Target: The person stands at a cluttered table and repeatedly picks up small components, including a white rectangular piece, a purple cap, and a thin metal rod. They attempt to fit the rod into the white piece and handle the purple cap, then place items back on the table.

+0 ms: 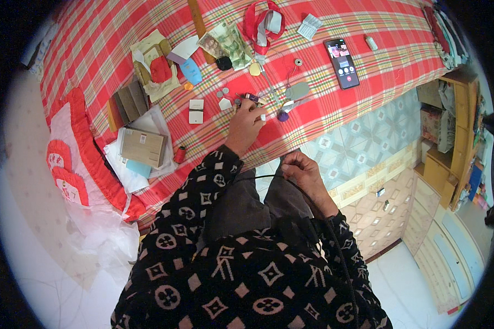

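Note:
My left hand (246, 127) reaches over the red plaid cloth (208, 140), fingers curled and closed, fingertips against a small dark purple piece (251, 97) with a pale end. A white patch shows at one finger. Several grey discs (225, 91) and a white tag (225, 103) lie beside that hand. Over my lap, my right hand (307, 176) is closed in a pinch; whatever sits between its fingertips is too small to make out. A black cord (258, 176) crosses my lap and passes by this hand. A purple spool (282, 115) and a grey-green oval (297, 91) lie ahead.
A phone (341, 64) with a lit screen lies far right on the cloth. Banknotes (225, 45), a red ribbon roll (249, 22), and a ruler-like wooden strip (198, 27) lie far. At left are a cardboard box (143, 147) and red thread spool (180, 154). Shelves (450, 148) stand right.

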`<state>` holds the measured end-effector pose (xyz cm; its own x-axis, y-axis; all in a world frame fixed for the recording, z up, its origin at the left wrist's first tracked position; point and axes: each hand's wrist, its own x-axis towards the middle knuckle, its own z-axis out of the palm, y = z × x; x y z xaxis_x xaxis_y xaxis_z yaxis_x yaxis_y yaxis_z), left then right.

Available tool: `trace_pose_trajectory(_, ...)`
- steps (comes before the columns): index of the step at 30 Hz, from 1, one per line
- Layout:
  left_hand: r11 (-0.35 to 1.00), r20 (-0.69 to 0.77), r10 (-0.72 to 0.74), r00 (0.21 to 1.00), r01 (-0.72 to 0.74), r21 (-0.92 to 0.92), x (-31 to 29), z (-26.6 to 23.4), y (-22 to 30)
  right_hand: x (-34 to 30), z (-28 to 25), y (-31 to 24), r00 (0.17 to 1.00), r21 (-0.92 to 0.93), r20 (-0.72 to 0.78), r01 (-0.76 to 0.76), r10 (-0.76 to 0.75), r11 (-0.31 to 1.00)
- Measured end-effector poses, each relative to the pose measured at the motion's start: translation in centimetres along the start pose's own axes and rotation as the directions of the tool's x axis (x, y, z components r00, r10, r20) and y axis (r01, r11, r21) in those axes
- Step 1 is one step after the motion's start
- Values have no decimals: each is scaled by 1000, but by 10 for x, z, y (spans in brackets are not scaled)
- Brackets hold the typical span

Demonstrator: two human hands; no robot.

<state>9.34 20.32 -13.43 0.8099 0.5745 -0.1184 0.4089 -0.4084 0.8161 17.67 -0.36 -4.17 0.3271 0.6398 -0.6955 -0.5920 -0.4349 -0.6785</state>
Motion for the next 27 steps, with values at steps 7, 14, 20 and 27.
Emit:
trace_pose_trajectory(7,983,-108,-125,986,108,-148,-4,-51,-17,25,-6,-3,995,30,-99,11,-8,1000)
trace_pose_trajectory(14,928,-278,-372,886,357,-104,-5,-89,-47,72,-35,-9,934,-140,-306,145,-182,979)
trace_pose_trajectory(20,940,-309,-324,894,267,-211,-15,-96,-41,153,-85,-30,786,-531,-445,155,-430,833)
trace_pose_trajectory(27,922,-234,-377,896,340,-184,-22,-104,-31,205,-94,-52,641,-763,-404,158,-653,627)
